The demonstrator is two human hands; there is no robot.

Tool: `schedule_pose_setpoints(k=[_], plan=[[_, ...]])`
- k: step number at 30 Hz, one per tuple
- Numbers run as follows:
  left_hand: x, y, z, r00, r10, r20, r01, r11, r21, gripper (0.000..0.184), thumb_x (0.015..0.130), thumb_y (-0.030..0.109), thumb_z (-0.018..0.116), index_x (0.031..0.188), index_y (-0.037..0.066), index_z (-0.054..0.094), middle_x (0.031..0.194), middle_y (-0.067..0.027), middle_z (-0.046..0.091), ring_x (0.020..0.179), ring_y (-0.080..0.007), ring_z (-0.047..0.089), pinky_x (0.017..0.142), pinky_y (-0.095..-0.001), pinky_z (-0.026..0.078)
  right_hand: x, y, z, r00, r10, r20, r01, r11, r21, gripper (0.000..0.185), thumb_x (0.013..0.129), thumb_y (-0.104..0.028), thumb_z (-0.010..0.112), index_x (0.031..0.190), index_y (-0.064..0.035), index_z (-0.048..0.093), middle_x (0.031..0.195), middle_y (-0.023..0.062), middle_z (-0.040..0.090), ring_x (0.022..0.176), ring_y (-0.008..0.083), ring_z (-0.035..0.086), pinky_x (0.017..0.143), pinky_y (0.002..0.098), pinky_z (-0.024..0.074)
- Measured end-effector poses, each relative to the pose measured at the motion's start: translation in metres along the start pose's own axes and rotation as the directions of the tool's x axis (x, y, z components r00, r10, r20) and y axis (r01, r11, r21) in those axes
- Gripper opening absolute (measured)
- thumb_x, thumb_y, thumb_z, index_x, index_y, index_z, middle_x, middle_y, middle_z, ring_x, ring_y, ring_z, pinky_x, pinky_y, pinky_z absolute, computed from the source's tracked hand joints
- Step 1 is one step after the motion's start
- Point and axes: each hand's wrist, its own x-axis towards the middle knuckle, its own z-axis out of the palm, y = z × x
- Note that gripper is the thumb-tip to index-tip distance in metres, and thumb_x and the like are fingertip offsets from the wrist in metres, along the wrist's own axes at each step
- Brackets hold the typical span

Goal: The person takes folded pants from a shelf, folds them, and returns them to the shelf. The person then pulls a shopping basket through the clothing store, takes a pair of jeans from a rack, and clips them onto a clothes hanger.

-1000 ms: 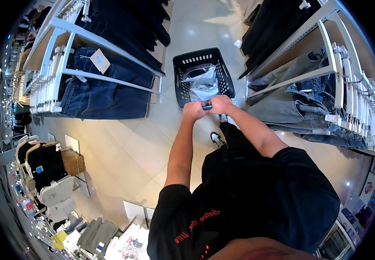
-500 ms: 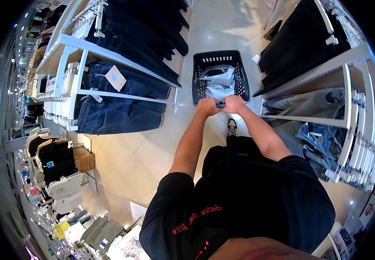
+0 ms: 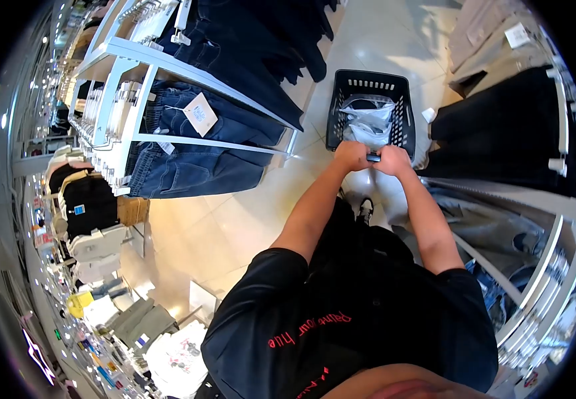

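Both my hands grip the handle [image 3: 373, 158] of a black shopping basket [image 3: 334, 120], held out in front of my body. My left hand [image 3: 352, 155] wraps round the handle's left side, and my right hand [image 3: 393, 161] closes on it just to the right. Only a short dark piece of the handle shows between them. Inside the basket lie clear plastic packages [image 3: 369, 120] with something pale in them; their contents I cannot make out. Below the hands, one black-and-white shoe [image 3: 365, 209] shows on the floor.
On the left, a white rack [image 3: 161, 66] holds dark jeans [image 3: 201, 166] on hangers, one with a white tag [image 3: 201, 114]. Black trousers [image 3: 500, 126] and grey jeans [image 3: 487, 213] hang along the right. Pale floor tiles [image 3: 215, 226] run between the racks. Folded clothes [image 3: 138, 322] lie at lower left.
The basket and both hands appear further right in the view, still together. The left rack has shifted right too, and the right rack has swung lower. One foot shows in a different place.
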Motion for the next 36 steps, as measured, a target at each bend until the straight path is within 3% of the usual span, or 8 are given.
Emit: schedule_pose_setpoints(k=[10,12,17,23,30,31,34,36], plan=[[0.085,-0.036,-0.042,0.995,0.087,-0.042,-0.088,0.996,-0.005,0.030,0.077,0.044,0.076,0.090,0.017,0.082,0.093,-0.0141,0.079,0.092,-0.0356,0.077,0.083,-0.0489,0.060,0.084,0.007,-0.049,0.996,0.082,-0.014,-0.083,0.995,-0.053,0.043,0.079,-0.051,0.076,0.106,-0.0187,0.082,0.107,0.0163,0.079,0.102,0.0368,0.075,0.092,0.0479,0.0592],[0.100,-0.049,-0.053,0.993,0.109,-0.035,-0.110,0.994,-0.017,0.030,0.077,0.043,0.076,0.090,0.017,0.082,0.093,-0.0140,0.079,0.092,-0.0355,0.076,0.083,-0.0489,0.059,0.103,0.006,-0.055,0.993,0.121,0.005,-0.121,0.992,-0.024,0.043,0.077,-0.046,0.076,0.111,-0.0202,0.082,0.108,0.0156,0.079,0.105,0.0358,0.074,0.096,0.0467,0.0579],[0.135,-0.066,-0.073,0.989,0.148,-0.002,-0.148,0.989,-0.023,0.028,0.079,0.040,0.075,0.089,0.015,0.082,0.092,-0.0154,0.078,0.092,-0.0358,0.076,0.083,-0.0493,0.060,0.139,0.011,-0.065,0.988,0.153,-0.006,-0.153,0.987,-0.057,0.044,0.078,-0.047,0.075,0.114,-0.0211,0.081,0.110,0.0135,0.079,0.106,0.0342,0.074,0.094,0.0462,0.0582],[0.168,-0.096,-0.074,0.981,0.189,0.053,-0.186,0.981,-0.052,0.028,0.077,0.033,0.075,0.091,0.010,0.083,0.103,-0.0168,0.079,0.101,-0.0346,0.077,0.089,-0.0484,0.059,0.168,-0.003,-0.077,0.981,0.193,0.002,-0.193,0.981,0.008,0.038,0.081,-0.044,0.076,0.108,-0.0171,0.082,0.106,0.0180,0.078,0.104,0.0391,0.073,0.092,0.0493,0.0576],[0.179,-0.113,-0.102,0.972,0.227,0.053,-0.224,0.973,-0.059,0.025,0.075,0.032,0.076,0.086,0.010,0.082,0.095,-0.0144,0.080,0.096,-0.0341,0.077,0.084,-0.0455,0.060,0.197,0.000,-0.076,0.987,0.163,-0.018,-0.162,0.987,0.004,0.037,0.082,-0.041,0.075,0.110,-0.0183,0.081,0.101,0.0210,0.077,0.101,0.0417,0.072,0.090,0.0507,0.0575],[0.181,-0.112,-0.105,0.974,0.221,0.046,-0.218,0.975,-0.052,0.025,0.075,0.032,0.076,0.086,0.010,0.082,0.095,-0.0139,0.080,0.095,-0.0339,0.077,0.083,-0.0453,0.060,0.196,-0.003,-0.078,0.987,0.148,-0.070,-0.146,0.989,0.023,0.036,0.079,-0.036,0.074,0.105,-0.0120,0.080,0.096,0.0226,0.075,0.096,0.0421,0.073,0.086,0.0484,0.0578],[0.191,-0.124,-0.105,0.968,0.249,0.030,-0.247,0.968,-0.052,0.024,0.074,0.031,0.076,0.085,0.010,0.082,0.094,-0.0138,0.080,0.094,-0.0342,0.077,0.082,-0.0448,0.060,0.211,-0.002,-0.079,0.988,0.143,-0.063,-0.141,0.989,0.032,0.036,0.079,-0.036,0.075,0.104,-0.0113,0.080,0.095,0.0228,0.075,0.096,0.0424,0.073,0.086,0.0485,0.0578],[0.201,-0.125,-0.102,0.971,0.239,0.030,-0.237,0.970,-0.056,0.023,0.073,0.030,0.075,0.084,0.010,0.082,0.093,-0.0139,0.080,0.092,-0.0341,0.077,0.081,-0.0452,0.060,0.217,0.004,-0.083,0.990,0.141,-0.019,-0.141,0.990,0.018,0.038,0.081,-0.040,0.074,0.110,-0.0156,0.081,0.099,0.0228,0.076,0.099,0.0432,0.072,0.088,0.0507,0.0574]])
